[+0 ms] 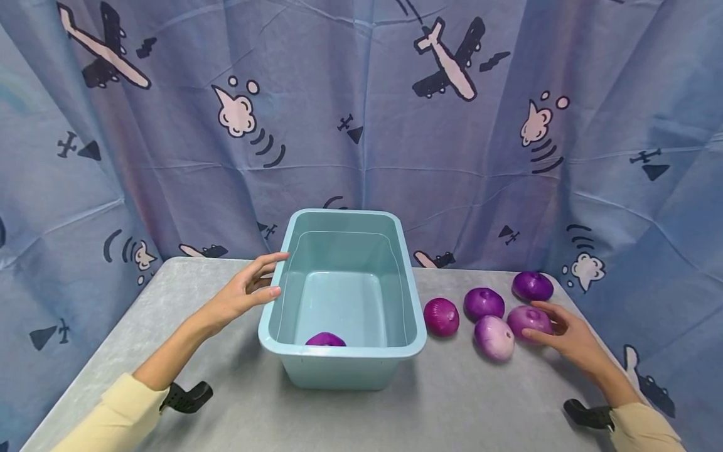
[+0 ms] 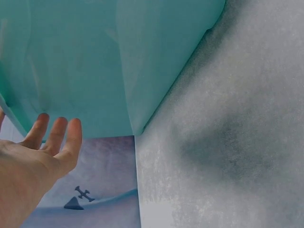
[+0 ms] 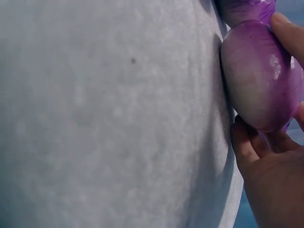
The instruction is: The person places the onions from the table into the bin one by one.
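My right hand (image 1: 570, 339) holds a purple red onion (image 1: 530, 322) at the table's right side, thumb on the near side and fingers behind it. In the right wrist view, this onion (image 3: 256, 76) shows a pale patch, with thumb and fingers at opposite sides. My left hand (image 1: 243, 292) touches the left rim of a light blue plastic tub (image 1: 341, 351), its fingers loosely extended. The left wrist view shows those fingers (image 2: 71, 142) against the tub's outer wall (image 2: 76, 71). Inside the tub, another red onion (image 1: 326, 339) peeks above the near rim, its lower part hidden.
More red onions lie near the held one: one beside the tub (image 1: 441, 317), one behind (image 1: 484, 304), a paler one in front (image 1: 494, 338) and one at the back right (image 1: 533, 286). A blue airplane-print curtain (image 1: 361, 125) hangs behind the grey table (image 1: 214, 402).
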Demonstrator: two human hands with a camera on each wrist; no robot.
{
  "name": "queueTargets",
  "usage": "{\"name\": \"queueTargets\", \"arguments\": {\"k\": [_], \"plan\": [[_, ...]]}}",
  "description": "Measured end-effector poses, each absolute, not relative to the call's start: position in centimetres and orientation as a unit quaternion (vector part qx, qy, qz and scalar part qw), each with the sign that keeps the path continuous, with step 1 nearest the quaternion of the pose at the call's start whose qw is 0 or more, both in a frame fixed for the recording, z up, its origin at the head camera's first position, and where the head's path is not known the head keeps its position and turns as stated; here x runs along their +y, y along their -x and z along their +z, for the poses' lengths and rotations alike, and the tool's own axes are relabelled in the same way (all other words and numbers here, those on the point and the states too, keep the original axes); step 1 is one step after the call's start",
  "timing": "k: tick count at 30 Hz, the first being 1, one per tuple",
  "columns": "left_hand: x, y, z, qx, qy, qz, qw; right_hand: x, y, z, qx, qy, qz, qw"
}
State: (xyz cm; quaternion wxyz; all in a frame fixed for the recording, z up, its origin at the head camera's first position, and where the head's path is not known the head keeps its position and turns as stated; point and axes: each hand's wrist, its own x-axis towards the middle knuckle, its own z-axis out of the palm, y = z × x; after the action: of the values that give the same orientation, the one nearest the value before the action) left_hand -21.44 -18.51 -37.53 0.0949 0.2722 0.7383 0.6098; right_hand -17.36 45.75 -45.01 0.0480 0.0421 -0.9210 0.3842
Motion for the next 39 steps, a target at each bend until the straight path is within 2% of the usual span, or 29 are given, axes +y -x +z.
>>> {"name": "queueTargets", "arguments": {"k": [7,14,24,32,39], "plan": [[-18.5,21.5,-37.6,0.739,-0.273,0.609,0.094,45.8,17.4,-45.1,-0.923,-0.026,0.382,0.033],[-18.8,21.4,-37.7,0.749,-0.267,0.600,0.083,45.7,17.3,-45.2,-0.923,-0.030,0.382,0.048],[-18.8,21.6,-37.5,0.749,-0.269,0.600,0.085,46.1,16.7,-43.0,-0.917,0.005,0.399,0.023],[-18.7,21.6,-37.4,0.756,-0.255,0.599,0.068,46.1,16.8,-41.4,-0.904,-0.037,0.423,0.059],[-18.5,21.6,-37.5,0.762,-0.254,0.593,0.059,44.5,17.0,-39.8,-0.894,-0.068,0.438,0.068]]}}
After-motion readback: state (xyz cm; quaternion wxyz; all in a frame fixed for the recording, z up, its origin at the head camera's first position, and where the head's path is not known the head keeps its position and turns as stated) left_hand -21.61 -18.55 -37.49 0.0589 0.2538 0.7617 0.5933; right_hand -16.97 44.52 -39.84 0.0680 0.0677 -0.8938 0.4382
